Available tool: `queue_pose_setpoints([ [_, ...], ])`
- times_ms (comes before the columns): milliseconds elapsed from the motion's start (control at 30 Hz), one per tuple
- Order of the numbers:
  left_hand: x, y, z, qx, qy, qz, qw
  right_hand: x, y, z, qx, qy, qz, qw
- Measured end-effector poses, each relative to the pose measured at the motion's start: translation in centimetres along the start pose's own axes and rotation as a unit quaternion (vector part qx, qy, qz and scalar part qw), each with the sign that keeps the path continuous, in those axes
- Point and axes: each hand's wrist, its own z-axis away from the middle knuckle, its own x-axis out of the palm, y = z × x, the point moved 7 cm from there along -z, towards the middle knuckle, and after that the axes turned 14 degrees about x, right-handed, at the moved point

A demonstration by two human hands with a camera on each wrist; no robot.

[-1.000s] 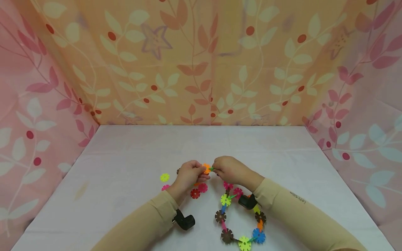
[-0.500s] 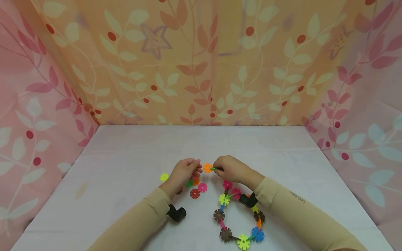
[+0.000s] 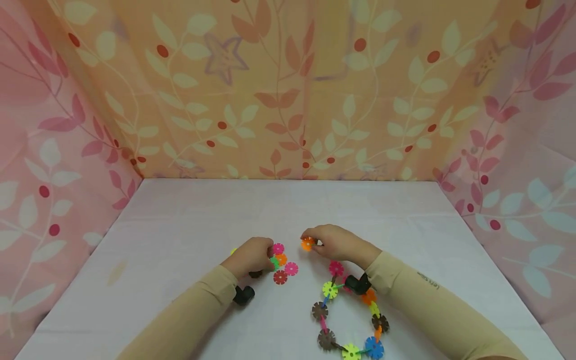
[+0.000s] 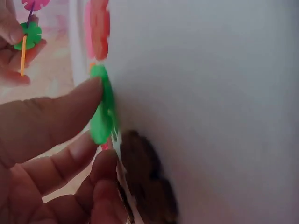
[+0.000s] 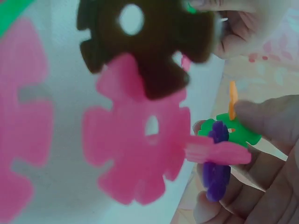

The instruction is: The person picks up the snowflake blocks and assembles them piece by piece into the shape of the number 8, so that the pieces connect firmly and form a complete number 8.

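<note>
Slotted plastic flower discs are linked into a looping chain [image 3: 320, 311] on the table at the right. My right hand [image 3: 337, 241] holds the chain's upper end, with an orange disc [image 3: 308, 243] at its tip. In the right wrist view, its thumb and fingers grip around a green disc [image 5: 240, 134]; a purple disc [image 5: 217, 175] and a pink disc [image 5: 140, 135] follow along the chain. At the loose discs, my left hand [image 3: 254, 254] pinches a green disc [image 4: 102, 109] between thumb and fingers. Beside it lies a brown disc [image 4: 145, 179].
Near the left hand lie a loose pink disc [image 3: 278, 248], an orange disc [image 3: 281, 259], another pink disc [image 3: 291, 269] and a red disc [image 3: 280, 277]. A yellow disc is mostly hidden behind that hand. Patterned cloth [image 3: 288, 100] walls the white table [image 3: 189, 210] at back and sides.
My left hand has let go of the orange disc, moved left and down, and taken a loose green disc. The right hand keeps the chain's end; the loop has shifted slightly right.
</note>
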Motion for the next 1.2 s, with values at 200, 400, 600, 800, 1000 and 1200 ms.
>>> queue_pose_setpoints([
  [200,-1.0,1.4,-0.4,0.028,0.071,0.01,0.997,0.0,0.2,-0.1,0.003,-0.002,-0.004,1.0],
  [400,-1.9,3.7,-0.9,0.116,0.177,0.034,0.9768,-0.3,0.5,-0.2,0.019,0.005,-0.041,0.999],
  [600,-1.7,4.8,-1.1,0.151,0.211,0.02,0.9656,-0.7,0.6,-0.5,0.026,0.009,-0.071,0.9971],
  [800,-1.6,5.1,-1.2,0.154,0.225,-0.004,0.9622,-0.8,0.8,-0.5,0.034,0.004,-0.107,0.9937],
  [1000,-1.8,5.5,-0.8,0.159,0.24,-0.03,0.9572,-0.9,1.0,-0.6,0.042,0.012,-0.131,0.9904],
  [1200,-1.8,5.6,-0.7,0.154,0.243,-0.041,0.957,-1.0,1.0,-0.5,0.036,0.018,-0.143,0.9888],
])
